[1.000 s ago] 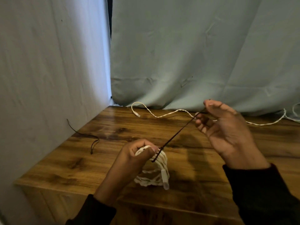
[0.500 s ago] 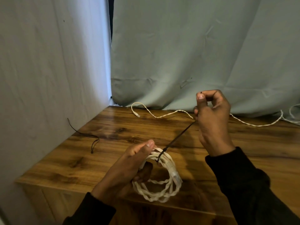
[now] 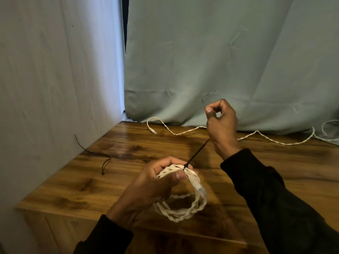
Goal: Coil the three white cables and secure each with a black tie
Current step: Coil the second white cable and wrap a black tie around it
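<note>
Fingers (image 3: 165, 166) of the left hand (image 3: 154, 182) are curling around the top of the coiled white cable (image 3: 183, 211), with the thumb pressing across the strands from the near side, so the coil is hanging below the palm just above the wooden desk (image 3: 275, 173). That forearm is reaching in from the lower left in a dark sleeve (image 3: 102, 237).

Up and to the right, the right hand (image 3: 222, 125) is lifting with its wrist bent, thumb and forefinger closing in a pinch on the far end of the black tie (image 3: 197, 153) (the tip itself is hidden between them). From there the tie is running taut and slanted down to the top of the coil, where it is wrapping the strands beside the left thumb. A connector plug (image 3: 197, 186) of the coil is pointing down on the right side of the loop.

Farther back, an uncoiled white cable (image 3: 266, 139) is lying along the desk's rear edge in front of the pale curtain (image 3: 220, 61). A spare black tie (image 3: 102, 158) is lying near the left wall, well apart from both hands.
</note>
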